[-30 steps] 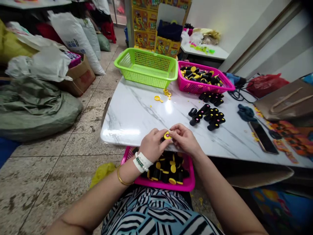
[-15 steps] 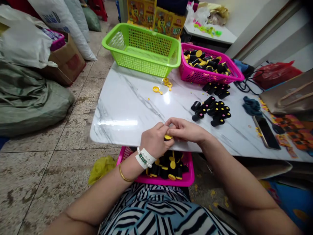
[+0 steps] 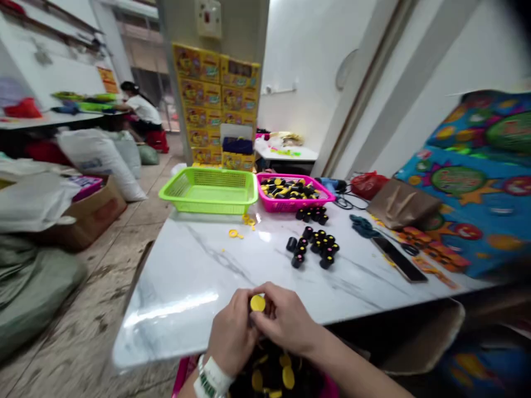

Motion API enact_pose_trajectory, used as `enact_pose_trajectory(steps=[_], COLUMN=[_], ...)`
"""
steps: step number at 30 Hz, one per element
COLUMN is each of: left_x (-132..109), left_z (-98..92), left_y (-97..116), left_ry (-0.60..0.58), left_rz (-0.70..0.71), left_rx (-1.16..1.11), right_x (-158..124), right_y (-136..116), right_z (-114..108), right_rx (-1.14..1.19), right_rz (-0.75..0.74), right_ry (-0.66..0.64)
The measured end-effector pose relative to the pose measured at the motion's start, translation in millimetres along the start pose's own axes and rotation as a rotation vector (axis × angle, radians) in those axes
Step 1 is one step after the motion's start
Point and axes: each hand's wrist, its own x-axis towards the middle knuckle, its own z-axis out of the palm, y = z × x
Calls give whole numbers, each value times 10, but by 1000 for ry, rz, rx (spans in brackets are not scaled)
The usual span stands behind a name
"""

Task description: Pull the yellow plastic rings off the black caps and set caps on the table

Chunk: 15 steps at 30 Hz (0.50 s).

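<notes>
Close together at the near edge of the table, my left hand (image 3: pixel 234 334) and my right hand (image 3: pixel 287 319) are both closed around one small piece with a round yellow end (image 3: pixel 258 303). The yellow end faces up toward me, and fingers cover the rest of the piece. Below my hands, a pink basket (image 3: pixel 181 377) holds many black cylinders with yellow ends (image 3: pixel 288 377); my wrists partly hide it. Beyond my right hand, several black cylinders (image 3: pixel 319 243) stand or lie grouped on the table, some showing small yellow or pink dots.
At the table's far side stand a green basket (image 3: pixel 207 207) and a second pink basket (image 3: pixel 290 207) filled with black and yellow pieces. Yellow plastic scraps (image 3: pixel 234 234) lie on the white marbled table (image 3: pixel 174 276). A phone (image 3: pixel 400 260) lies at right. A person (image 3: pixel 143 108) sits far left.
My view has tilted up, bringing the wall, stacked yellow boxes and another person into sight. Both hands still hold the piece, whose yellow end now shows as a full disc.
</notes>
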Motion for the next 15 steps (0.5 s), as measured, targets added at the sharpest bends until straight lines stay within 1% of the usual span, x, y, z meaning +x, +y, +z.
enact_pose_trajectory(steps=[2, 6, 8, 9, 11, 12, 13, 15], left_x=[21, 24, 8, 3, 8, 20, 37, 69], left_z=[-1, -19, -8, 2, 22, 24, 18, -31], left_y=[-29, -28, -41, -54, -81, -87, -82, -32], left_ry=[1, -23, -4, 11, 34, 40, 40, 31], left_rz=[21, -67, -35, -5, 52, 69, 77, 70], left_rx=[-54, -148, -140, -127, -105, -98, -93, -99], right_x=[162, 594, 795, 886, 1055, 1129, 1189, 1222], right_y=[-40, -114, -157, -177, -209, -223, -236, -262], right_z=[-141, -611, -801, -878, -1020, -1096, -1175, -1314], right_rx=[-156, -369, -388, -364, -307, -293, -291, -283], right_rz=[-23, 32, 19, 24, 71, 111, 150, 185], right_ry=[5, -31, -57, -108, -208, -216, -189, -81])
